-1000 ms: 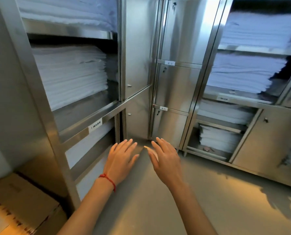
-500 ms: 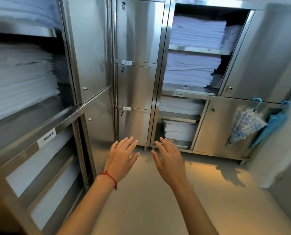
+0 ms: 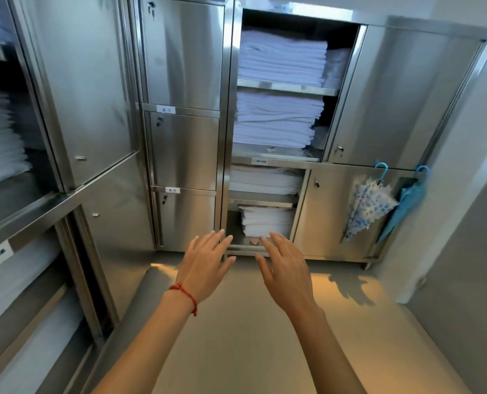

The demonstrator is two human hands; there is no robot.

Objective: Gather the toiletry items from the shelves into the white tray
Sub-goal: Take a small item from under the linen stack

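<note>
On these shelves [image 3: 286, 91] I see only folded white linen [image 3: 280, 62]; no toiletry item and no white tray is in view, so I cannot tell which way they lie from my fingers, or which hand is nearer. My left hand [image 3: 205, 265] and right hand [image 3: 289, 275] hover over the floor [image 3: 250, 351], fingers spread and released, grasping nothing. Two umbrellas [image 3: 371, 203] hang at right.
</note>
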